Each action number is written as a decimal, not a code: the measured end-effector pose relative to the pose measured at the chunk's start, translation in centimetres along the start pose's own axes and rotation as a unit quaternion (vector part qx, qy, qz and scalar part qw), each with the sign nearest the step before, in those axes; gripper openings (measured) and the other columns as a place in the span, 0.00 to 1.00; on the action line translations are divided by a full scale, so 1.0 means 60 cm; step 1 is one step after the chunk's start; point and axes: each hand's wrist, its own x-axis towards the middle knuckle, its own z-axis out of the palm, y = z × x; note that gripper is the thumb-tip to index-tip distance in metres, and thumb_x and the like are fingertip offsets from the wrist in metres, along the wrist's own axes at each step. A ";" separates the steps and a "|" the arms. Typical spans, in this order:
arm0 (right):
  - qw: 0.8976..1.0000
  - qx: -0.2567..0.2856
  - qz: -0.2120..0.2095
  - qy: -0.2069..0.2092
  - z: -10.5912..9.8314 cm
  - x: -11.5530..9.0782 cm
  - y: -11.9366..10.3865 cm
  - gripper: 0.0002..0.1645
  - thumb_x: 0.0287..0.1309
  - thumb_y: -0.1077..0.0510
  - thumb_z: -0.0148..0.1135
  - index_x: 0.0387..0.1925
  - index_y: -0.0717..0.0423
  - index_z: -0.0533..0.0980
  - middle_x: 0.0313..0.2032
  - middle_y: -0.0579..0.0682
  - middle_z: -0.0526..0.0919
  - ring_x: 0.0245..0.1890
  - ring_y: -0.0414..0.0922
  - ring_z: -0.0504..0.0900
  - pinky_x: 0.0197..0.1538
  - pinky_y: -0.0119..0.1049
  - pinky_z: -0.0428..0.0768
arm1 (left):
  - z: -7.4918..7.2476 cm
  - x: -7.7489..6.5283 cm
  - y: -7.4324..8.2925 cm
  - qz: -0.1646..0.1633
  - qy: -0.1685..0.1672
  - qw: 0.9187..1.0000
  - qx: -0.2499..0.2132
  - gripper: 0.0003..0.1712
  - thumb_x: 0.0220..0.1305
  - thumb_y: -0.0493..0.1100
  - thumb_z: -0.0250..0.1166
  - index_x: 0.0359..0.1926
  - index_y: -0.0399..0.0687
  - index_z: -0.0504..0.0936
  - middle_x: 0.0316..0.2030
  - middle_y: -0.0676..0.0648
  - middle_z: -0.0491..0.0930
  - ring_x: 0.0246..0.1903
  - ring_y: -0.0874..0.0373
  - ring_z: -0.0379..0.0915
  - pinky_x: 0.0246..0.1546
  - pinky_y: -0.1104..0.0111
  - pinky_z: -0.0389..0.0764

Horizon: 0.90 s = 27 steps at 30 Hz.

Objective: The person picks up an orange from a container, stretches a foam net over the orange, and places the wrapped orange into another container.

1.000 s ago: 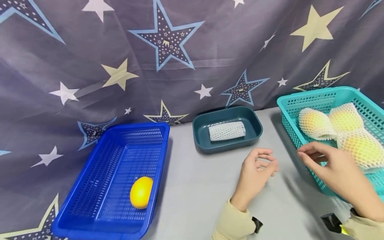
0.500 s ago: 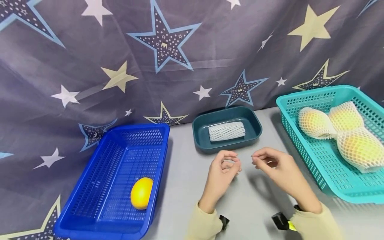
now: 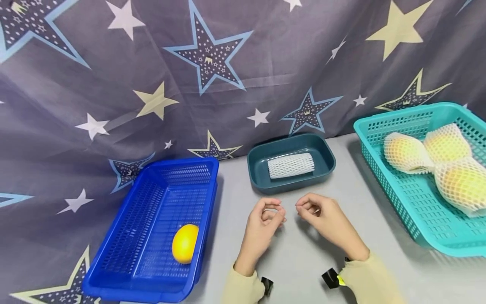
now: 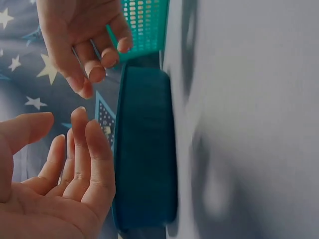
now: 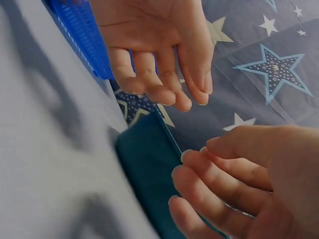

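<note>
Both hands hover over the grey table, fingertips facing each other a short gap apart. The left hand (image 3: 262, 226) has loosely bent fingers with nothing between them; the left wrist view shows its bare palm. Opposite it, the right hand (image 3: 326, 219) is likewise relaxed and holds nothing. Just behind them stands a dark teal tray (image 3: 258, 181) with a white foam net sleeve (image 3: 291, 165) lying in it. A yellow-orange round fruit (image 3: 184, 243) sits against the right wall of the blue basket (image 3: 125, 291), left of the hands.
At the right is a turquoise basket (image 3: 383, 202) holding three net-wrapped fruits (image 3: 448, 143). A dark star-patterned curtain (image 3: 220, 109) hangs along the back edge of the grey table (image 3: 235, 194).
The right hand has moved left, away from the turquoise basket. My left hand has also shifted left, and both now face each other before the tray. The containers' contents look unchanged.
</note>
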 end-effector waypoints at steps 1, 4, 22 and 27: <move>1.000 0.006 0.000 -0.004 0.004 0.000 0.000 0.02 0.56 0.63 0.61 0.33 0.56 0.78 0.25 0.48 0.82 0.25 0.38 0.79 0.30 0.31 0.78 | -0.004 -0.001 0.000 -0.001 0.000 1.000 0.005 0.16 0.62 0.36 0.60 0.49 0.32 0.71 0.40 0.39 0.75 0.34 0.46 0.78 0.36 0.55 0.79; 1.000 0.025 0.005 -0.016 0.011 0.001 0.000 0.03 0.57 0.63 0.60 0.34 0.57 0.77 0.25 0.50 0.82 0.24 0.39 0.79 0.29 0.32 0.78 | -0.015 -0.002 -0.003 0.000 0.005 1.000 0.019 0.17 0.63 0.37 0.60 0.49 0.32 0.71 0.41 0.39 0.75 0.34 0.45 0.78 0.36 0.55 0.79; 0.997 0.055 0.023 -0.051 0.021 0.000 -0.005 0.08 0.56 0.60 0.62 0.38 0.58 0.76 0.26 0.51 0.81 0.23 0.43 0.78 0.29 0.32 0.77 | -0.108 -0.021 0.116 0.121 0.085 0.940 0.307 0.13 0.58 0.41 0.65 0.45 0.52 0.75 0.37 0.55 0.76 0.31 0.68 0.75 0.32 0.70 0.79; 0.995 0.073 0.021 -0.065 0.031 -0.003 -0.008 0.08 0.56 0.60 0.62 0.38 0.56 0.75 0.27 0.52 0.81 0.24 0.48 0.79 0.29 0.32 0.77 | -0.156 -0.025 0.149 0.133 0.100 0.924 0.344 0.13 0.58 0.42 0.65 0.45 0.50 0.76 0.38 0.54 0.77 0.33 0.67 0.75 0.33 0.71 0.78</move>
